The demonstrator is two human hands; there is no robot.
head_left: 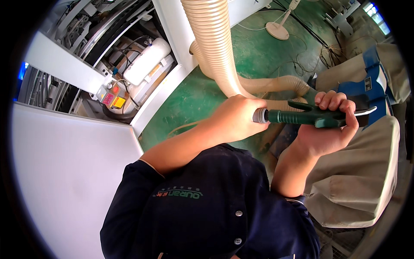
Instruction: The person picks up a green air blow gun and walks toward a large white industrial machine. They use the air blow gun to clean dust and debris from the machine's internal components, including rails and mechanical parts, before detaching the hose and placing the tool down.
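In front of my chest I hold a dark green plastic tool point(286, 116) level with both hands. It has a ribbed grip, a short prong on its upper side and a grey threaded collar point(260, 115) at its left end. My left hand point(236, 118) is closed at that collar; its fingertips are mostly hidden behind the hand. At the other end, my right hand point(321, 138) cups the tool's wider part from below, its fingers curled over the top. A thin pale strip point(365, 111) sticks out to the right past those fingers; what it belongs to is unclear.
A beige ribbed hose point(211, 30) hangs beyond my hands, with more hose point(276, 84) on the green floor point(177, 103). An open white machine cabinet with a white tank point(148, 62) stands left. Beige covers point(358, 181) lie right; cables point(319, 36) cross the floor behind.
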